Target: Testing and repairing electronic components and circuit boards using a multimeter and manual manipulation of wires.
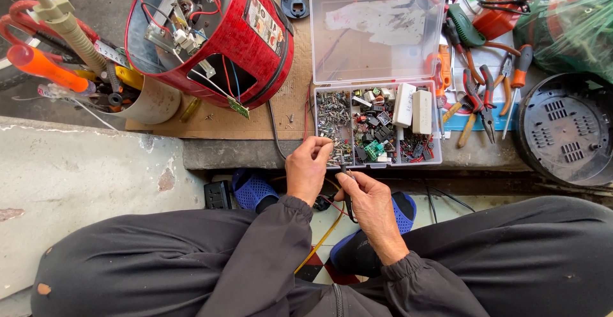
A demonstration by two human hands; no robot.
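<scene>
The left hand [308,167] is seen at the front edge of the clear parts box [377,125], fingers pinched together over its left compartment of small metal parts; whether a part is actually gripped cannot be told. The right hand [369,197] is closed around a thin black probe-like tool [345,178], its tip held up toward the box's front wall, with a dark lead running down between the knees.

Progress, as judged: the red appliance housing [217,33] lies tipped on the cardboard mat [211,128] at the rear left of the surface, already opened, with wiring and a small green circuit board [239,107] exposed. Its black base cover [565,128] is set apart at the right edge. Picking of a part appears under way; nothing is seen refitted, so reassembly is judged as left to do.

Counts:
- parts box: one, lid raised;
- white block components in the box: two;
- red housing: one; black base cover: one;
- pliers [476,100] and cutters right of the box: at least three, overlapping, exact count not determinable;
- screwdriver with red handle [517,77]: one;
- cup of tools [143,100] at the left edge: one.
</scene>
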